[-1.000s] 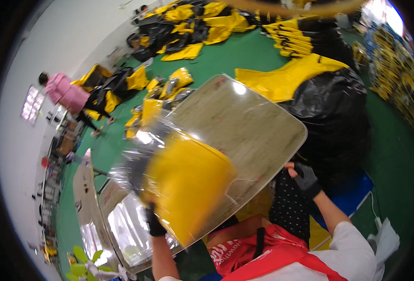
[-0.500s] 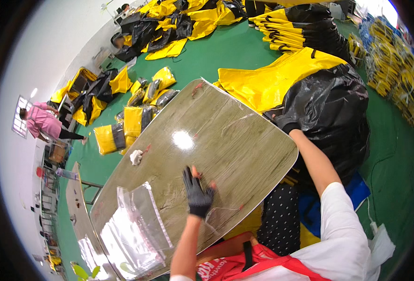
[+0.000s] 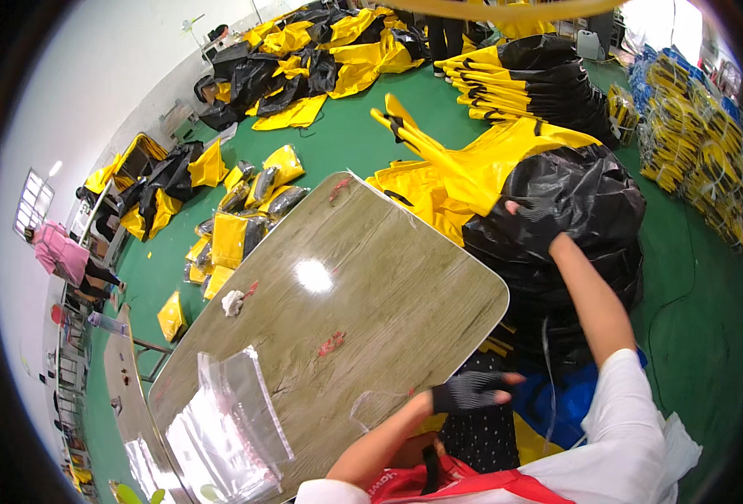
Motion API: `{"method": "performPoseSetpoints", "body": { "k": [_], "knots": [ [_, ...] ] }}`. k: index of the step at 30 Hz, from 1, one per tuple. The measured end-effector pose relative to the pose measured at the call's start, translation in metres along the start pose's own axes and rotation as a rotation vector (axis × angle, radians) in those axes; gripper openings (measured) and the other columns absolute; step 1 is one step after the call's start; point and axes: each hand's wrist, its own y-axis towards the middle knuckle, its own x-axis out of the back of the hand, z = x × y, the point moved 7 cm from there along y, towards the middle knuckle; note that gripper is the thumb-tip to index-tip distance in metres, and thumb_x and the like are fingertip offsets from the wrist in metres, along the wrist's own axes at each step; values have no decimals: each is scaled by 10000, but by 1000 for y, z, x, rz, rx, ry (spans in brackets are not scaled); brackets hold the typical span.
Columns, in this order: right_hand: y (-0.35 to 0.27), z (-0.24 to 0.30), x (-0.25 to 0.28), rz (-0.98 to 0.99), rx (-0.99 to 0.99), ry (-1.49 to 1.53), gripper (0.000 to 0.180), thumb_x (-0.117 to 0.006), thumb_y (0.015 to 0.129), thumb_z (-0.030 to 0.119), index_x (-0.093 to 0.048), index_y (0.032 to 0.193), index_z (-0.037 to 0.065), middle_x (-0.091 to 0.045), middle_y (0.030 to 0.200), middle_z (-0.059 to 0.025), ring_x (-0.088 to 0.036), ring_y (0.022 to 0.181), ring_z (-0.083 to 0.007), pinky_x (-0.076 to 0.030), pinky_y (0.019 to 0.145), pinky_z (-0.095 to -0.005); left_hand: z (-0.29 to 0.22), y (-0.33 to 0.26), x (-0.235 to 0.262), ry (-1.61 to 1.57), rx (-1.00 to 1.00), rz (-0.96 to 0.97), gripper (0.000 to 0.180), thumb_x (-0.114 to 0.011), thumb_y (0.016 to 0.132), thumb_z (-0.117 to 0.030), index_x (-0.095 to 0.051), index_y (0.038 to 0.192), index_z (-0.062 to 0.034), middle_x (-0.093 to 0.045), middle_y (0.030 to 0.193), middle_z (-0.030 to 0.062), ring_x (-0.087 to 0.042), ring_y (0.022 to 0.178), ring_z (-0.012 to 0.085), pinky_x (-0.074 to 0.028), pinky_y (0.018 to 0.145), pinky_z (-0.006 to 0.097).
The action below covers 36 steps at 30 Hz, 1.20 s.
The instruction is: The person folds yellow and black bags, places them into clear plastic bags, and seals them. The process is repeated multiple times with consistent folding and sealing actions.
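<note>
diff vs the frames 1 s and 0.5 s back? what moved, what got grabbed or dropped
The yellow bagged item held over the table a second ago is gone from the hands. The left hand has pulled back from mid-table to the near edge, empty. The right hand has reached out onto the black and yellow pile. The clear bags stay at the near-left corner.

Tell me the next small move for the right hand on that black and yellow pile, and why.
Probably close the right hand on the top black piece of the pile and draw it toward the table. The hand lies on the pile, the tabletop's middle is bare, and the left hand waits at the near edge.
</note>
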Motion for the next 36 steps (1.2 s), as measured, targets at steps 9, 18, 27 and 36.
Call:
{"method": "performPoseSetpoints", "body": {
  "k": [9, 18, 27, 36],
  "knots": [
    [-155, 76, 41, 368, 372, -344, 529, -704, 761, 332, -525, 1143, 13, -592, 1035, -143, -550, 984, -279, -412, 884, -358, 24, -265, -22, -368, 135, -872, 746, -557, 863, -454, -294, 1368, 27, -486, 1286, 176, -473, 1193, 245, -327, 1028, 358],
    [-119, 108, -85, 291, 347, -667, 917, -595, 679, 663, -416, 1313, 26, -488, 1262, -201, -450, 1168, -346, -361, 973, -398, 35, -293, -45, -443, 71, -1040, 644, -549, 881, -422, -370, 1326, 7, -538, 1224, 161, -523, 1132, 243, -388, 989, 362],
    [-84, 160, -52, -11, 322, 78, 434, -461, 922, 370, -594, 776, -17, -624, 712, -160, -592, 619, -287, -451, 563, -364, 69, -356, -57, -661, -49, -1056, 761, -545, 827, -525, -331, 1319, 15, -517, 1223, 217, -535, 1113, 294, -413, 981, 374],
    [-522, 120, -225, 1481, 1007, -518, 370, -481, 835, 453, -543, 1163, 293, -164, 1507, 40, -115, 1384, -334, -102, 1016, -663, -19, -337, 97, -784, -132, -747, 657, -393, 881, -592, -522, 1214, -41, -601, 1134, 101, -538, 1064, 225, -410, 949, 390]
  ]
}}
